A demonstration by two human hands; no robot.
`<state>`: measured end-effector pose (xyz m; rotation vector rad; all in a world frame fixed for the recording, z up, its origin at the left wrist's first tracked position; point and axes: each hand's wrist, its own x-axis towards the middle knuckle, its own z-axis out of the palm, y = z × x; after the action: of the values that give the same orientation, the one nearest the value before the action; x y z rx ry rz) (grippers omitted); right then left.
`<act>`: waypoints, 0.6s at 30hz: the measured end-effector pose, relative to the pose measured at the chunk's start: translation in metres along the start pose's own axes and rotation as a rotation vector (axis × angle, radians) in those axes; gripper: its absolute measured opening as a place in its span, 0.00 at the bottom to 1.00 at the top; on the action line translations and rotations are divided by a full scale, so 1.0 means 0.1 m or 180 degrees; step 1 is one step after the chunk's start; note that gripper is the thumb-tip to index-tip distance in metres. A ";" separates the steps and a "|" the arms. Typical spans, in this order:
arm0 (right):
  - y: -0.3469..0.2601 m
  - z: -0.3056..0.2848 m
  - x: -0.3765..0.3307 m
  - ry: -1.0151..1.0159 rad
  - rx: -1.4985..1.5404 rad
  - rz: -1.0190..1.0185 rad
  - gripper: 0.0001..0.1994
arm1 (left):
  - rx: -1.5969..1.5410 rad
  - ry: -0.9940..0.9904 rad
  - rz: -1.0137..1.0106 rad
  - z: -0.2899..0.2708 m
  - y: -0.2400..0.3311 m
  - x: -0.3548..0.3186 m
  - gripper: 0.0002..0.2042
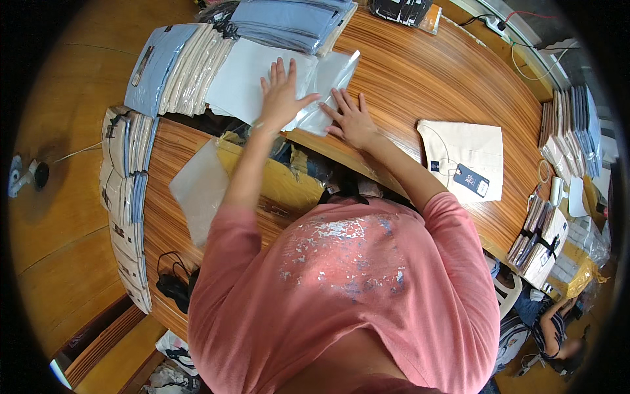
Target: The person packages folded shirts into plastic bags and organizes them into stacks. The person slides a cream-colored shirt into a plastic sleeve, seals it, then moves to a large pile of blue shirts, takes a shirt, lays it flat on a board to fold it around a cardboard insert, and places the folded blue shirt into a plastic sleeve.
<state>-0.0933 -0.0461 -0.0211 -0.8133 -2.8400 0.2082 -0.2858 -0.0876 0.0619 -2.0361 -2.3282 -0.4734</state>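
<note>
My left hand (282,98) lies with fingers spread on a stack of white sheets (239,75) at the table's far edge of reach. Close to it, my right hand (351,119) rests open, its fingertips on the edge of a clear plastic bag (335,69) that sticks out to the right of the sheets. Neither hand grips anything. To the right on the wood-grain table (420,82) lies a folded cream garment (466,141), with a dark blue hang tag (471,180) on a string loop.
Blue folded garments (289,23) are piled behind the sheets; cream bagged ones (193,69) stand left. More stacks (125,197) line the left side. A yellow-taped parcel (275,177) sits before me. Garment stacks (561,131) stand far right; another person (554,331) is at lower right.
</note>
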 end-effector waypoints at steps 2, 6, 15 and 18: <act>-0.01 0.04 -0.01 -0.0077 -0.0102 -0.0016 0.32 | 0.0447 0.0166 -0.0045 0.36 0.05 0.10 0.21; 0.01 0.06 -0.02 -0.0140 -0.0131 0.0002 0.34 | 0.0025 0.0233 0.0112 0.46 0.07 0.09 0.13; 0.50 -0.69 -0.59 0.1329 0.0815 0.1137 0.34 | -0.3931 0.0955 0.1182 -0.98 1.42 -0.11 0.04; 0.86 -0.71 -1.15 0.1623 -0.0138 0.2444 0.29 | -0.4529 0.0343 0.0483 -1.08 1.57 -0.01 0.06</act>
<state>0.0612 -0.0296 0.0168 -1.6532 -1.9622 0.0233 -0.1533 -0.0972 0.1983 -2.2658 -1.7518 -2.6535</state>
